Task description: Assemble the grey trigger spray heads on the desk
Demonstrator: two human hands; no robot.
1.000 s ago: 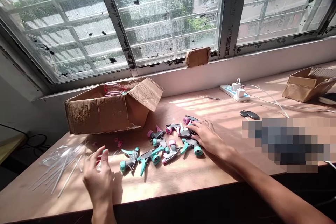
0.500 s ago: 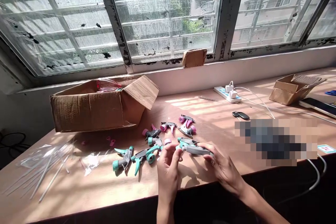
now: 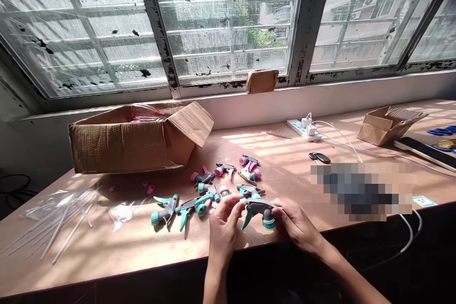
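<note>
Between my two hands is a grey and teal trigger spray head [image 3: 259,208], its trigger and ribbed teal collar pointing down. My left hand [image 3: 225,221] pinches it at the teal nozzle end. The fingers of my right hand [image 3: 298,223] are closed on its rear end. Just behind it, another teal spray head [image 3: 250,190] lies on the table. More teal spray heads [image 3: 192,206] rest to the left of my left hand. Beyond them are several pink and grey spray heads [image 3: 225,169].
An open cardboard box [image 3: 117,149] with a red clear bottle [image 3: 146,112] stands back left. Thin white tubes [image 3: 69,237] and plastic bags lie at left. A power strip [image 3: 303,130], key fob [image 3: 322,157], small box [image 3: 377,126] and blurred dark patch [image 3: 356,194] are at right.
The spray head has been turned in my hands, so its trigger and teal collar now show hanging downward. Both hands still hold it. The view has shifted slightly.
</note>
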